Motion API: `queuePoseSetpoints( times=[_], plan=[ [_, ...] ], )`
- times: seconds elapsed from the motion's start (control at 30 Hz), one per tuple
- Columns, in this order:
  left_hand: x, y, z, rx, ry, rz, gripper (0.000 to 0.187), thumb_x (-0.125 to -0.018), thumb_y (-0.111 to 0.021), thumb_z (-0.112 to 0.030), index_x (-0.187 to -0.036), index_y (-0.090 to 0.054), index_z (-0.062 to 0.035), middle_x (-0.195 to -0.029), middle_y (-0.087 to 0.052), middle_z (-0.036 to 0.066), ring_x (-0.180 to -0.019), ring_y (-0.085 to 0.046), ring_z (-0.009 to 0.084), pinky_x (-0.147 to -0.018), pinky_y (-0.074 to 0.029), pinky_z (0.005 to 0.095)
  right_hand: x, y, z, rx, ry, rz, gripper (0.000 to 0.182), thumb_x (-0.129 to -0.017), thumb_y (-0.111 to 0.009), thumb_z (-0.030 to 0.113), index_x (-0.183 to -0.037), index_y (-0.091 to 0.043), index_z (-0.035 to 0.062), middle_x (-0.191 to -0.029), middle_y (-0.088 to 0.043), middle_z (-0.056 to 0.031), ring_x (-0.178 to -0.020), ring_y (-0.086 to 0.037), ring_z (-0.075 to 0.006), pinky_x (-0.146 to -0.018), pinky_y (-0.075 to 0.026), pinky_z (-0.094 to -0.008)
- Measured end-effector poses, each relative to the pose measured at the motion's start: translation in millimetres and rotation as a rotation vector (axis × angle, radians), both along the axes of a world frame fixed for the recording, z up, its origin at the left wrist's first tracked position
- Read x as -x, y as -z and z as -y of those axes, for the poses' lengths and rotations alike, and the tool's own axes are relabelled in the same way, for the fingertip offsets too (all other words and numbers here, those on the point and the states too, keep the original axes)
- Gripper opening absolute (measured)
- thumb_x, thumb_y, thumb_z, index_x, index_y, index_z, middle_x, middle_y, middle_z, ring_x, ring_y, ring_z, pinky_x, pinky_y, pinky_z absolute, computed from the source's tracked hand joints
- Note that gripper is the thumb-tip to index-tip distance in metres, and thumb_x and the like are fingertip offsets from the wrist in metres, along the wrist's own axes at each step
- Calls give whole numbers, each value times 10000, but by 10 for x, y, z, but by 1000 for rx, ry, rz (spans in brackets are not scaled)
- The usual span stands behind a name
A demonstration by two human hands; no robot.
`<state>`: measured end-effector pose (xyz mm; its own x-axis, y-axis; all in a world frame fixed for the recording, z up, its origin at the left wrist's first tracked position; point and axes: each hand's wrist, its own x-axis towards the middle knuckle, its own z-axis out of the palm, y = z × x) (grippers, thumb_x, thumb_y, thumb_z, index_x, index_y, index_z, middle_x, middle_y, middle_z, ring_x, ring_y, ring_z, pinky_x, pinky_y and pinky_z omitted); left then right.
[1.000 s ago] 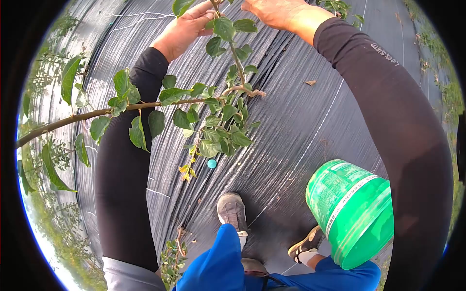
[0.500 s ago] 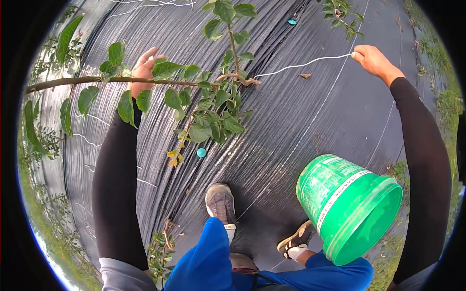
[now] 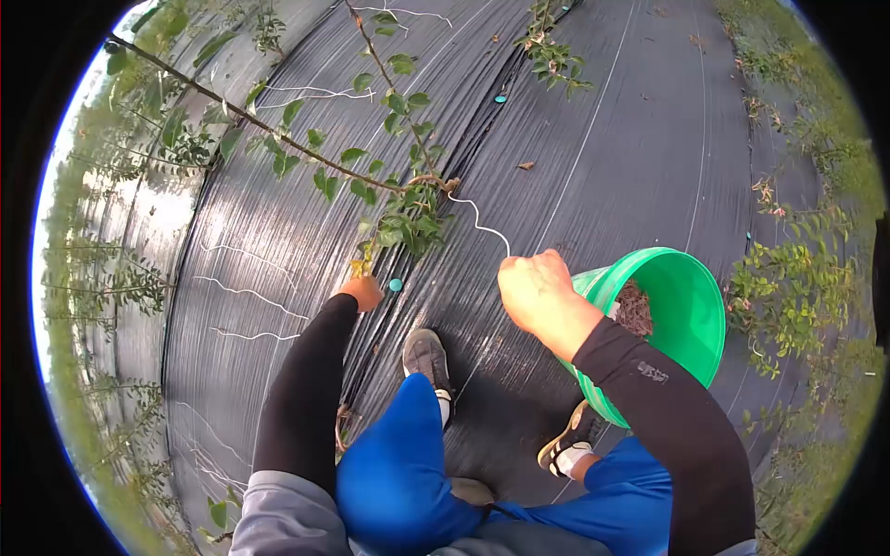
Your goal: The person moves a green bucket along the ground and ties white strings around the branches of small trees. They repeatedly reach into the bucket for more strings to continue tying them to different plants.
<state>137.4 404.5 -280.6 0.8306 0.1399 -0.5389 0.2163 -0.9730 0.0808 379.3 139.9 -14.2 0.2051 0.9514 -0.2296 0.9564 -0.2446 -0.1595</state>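
My right hand [image 3: 540, 295] is closed on the end of a white wire [image 3: 478, 218]. The wire runs in a bent line up to the woody base [image 3: 451, 185] of a young leafy plant. My left hand [image 3: 368, 294] is closed at the drooping tip of a shoot [image 3: 363, 262] with yellowish leaves; its fingertips are partly hidden. Right beside that hand is a small turquoise disc [image 3: 396, 284] on the black ground sheet [image 3: 612, 167]. One long branch [image 3: 250, 115] reaches out to the upper left, and a thinner stem [image 3: 383, 69] points upward.
A green bucket [image 3: 697, 320] leans tilted beside my right forearm, with greyish-brown scraps [image 3: 634, 310] inside. Loose white wires [image 3: 246, 290] lie on the sheet at left. Another plant [image 3: 553, 56] stands farther up, and leafy shrubs [image 3: 807, 292] line the right edge.
My right hand has come down and left with the wire, which now bends more. My left hand has dropped from behind the long branch to the yellowish shoot tip, and its fingers have closed.
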Motion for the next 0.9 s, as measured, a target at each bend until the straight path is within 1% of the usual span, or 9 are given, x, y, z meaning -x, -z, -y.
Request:
queuePoseSetpoints(
  times=[0.07, 0.13, 0.23, 0.3, 0.37, 0.7, 0.77, 0.83, 0.9],
  plan=[
    [-64, -505, 174, 155, -197, -56, 228, -845, -474, -162, -849, -605, 25, -779, -646, 141, -723, -649, 289, -621, -516, 414, 311, 230, 163, -55, 249, -82, 109, -701, -550, 67, -733, -605, -21, -648, -639, -180, -659, -654, -339, -606, -506, -422],
    [-152, -811, 185, 251, 388, -188, 300, -842, -442, -191, -791, -607, 55, -745, -643, 157, -727, -651, 312, -601, -529, 410, 637, 377, 384, 69, 559, -213, 178, -754, -532, 82, -853, -647, -12, -821, -662, -212, -824, -658, -346, -735, -512, -434],
    [-360, -2149, 748, 365, -290, -254, 288, -868, -453, -210, -867, -602, 36, -860, -639, 182, -710, -648, 292, -598, -529, 393, 1099, 743, 756, 82, 860, -392, 228, -805, -515, 125, -955, -657, 27, -962, -652, -216, -937, -632, -360, -805, -502, -440],
    [-253, -2417, 798, 300, -46, 37, 295, -872, -465, -243, -957, -618, -5, -919, -637, 147, -734, -648, 249, -652, -529, 381, 1344, 855, 941, 157, 911, -430, 251, -826, -494, 147, -1000, -646, 47, -1004, -642, -214, -979, -613, -367, -817, -497, -442],
    [-250, -2993, 1105, 327, -398, -2, 322, -860, -482, -284, -1013, -636, -46, -938, -643, 121, -764, -644, 238, -703, -522, 360, 1498, 864, 1058, 68, 1030, -512, 261, -831, -493, 161, -1014, -636, 41, -991, -645, -210, -979, -608, -378, -832, -489, -450],
    [-80, -2852, 1416, 549, -568, 33, 231, -826, -542, -253, -939, -648, -82, -937, -662, 73, -695, -646, 196, -570, -525, 321, 2100, 725, 2431, -215, 1024, -519, 207, -860, -488, 208, -906, -622, 56, -928, -648, -192, -917, -612, -369, -785, -474, -449],
    [-148, -2711, 1399, -108, 349, 96, 268, -731, -642, -209, -957, -618, -67, -1002, -668, 42, -847, -631, 173, -704, -513, 309, 2297, 526, 2641, -370, 979, -561, 192, -871, -464, 181, -875, -604, 49, -866, -641, -197, -857, -614, -378, -750, -468, -455],
    [-146, -2575, 1361, 726, -608, 193, 326, -817, -593, -223, -1091, -555, -52, -1043, -653, 56, -886, -625, 189, -710, -511, 350, 2447, 280, 2726, -446, 964, -597, 190, -882, -441, 152, -874, -596, 43, -819, -634, -201, -828, -619, -379, -721, -470, -445],
    [-195, -2865, 1489, 916, -900, 335, 351, -864, -541, -253, -1153, -518, -55, -1110, -614, 104, -946, -606, 208, -762, -493, 385, 2562, -77, 2752, -387, 997, -665, 188, -887, -444, 148, -880, -594, 36, -793, -627, -204, -799, -622, -378, -695, -471, -431]
  ],
)
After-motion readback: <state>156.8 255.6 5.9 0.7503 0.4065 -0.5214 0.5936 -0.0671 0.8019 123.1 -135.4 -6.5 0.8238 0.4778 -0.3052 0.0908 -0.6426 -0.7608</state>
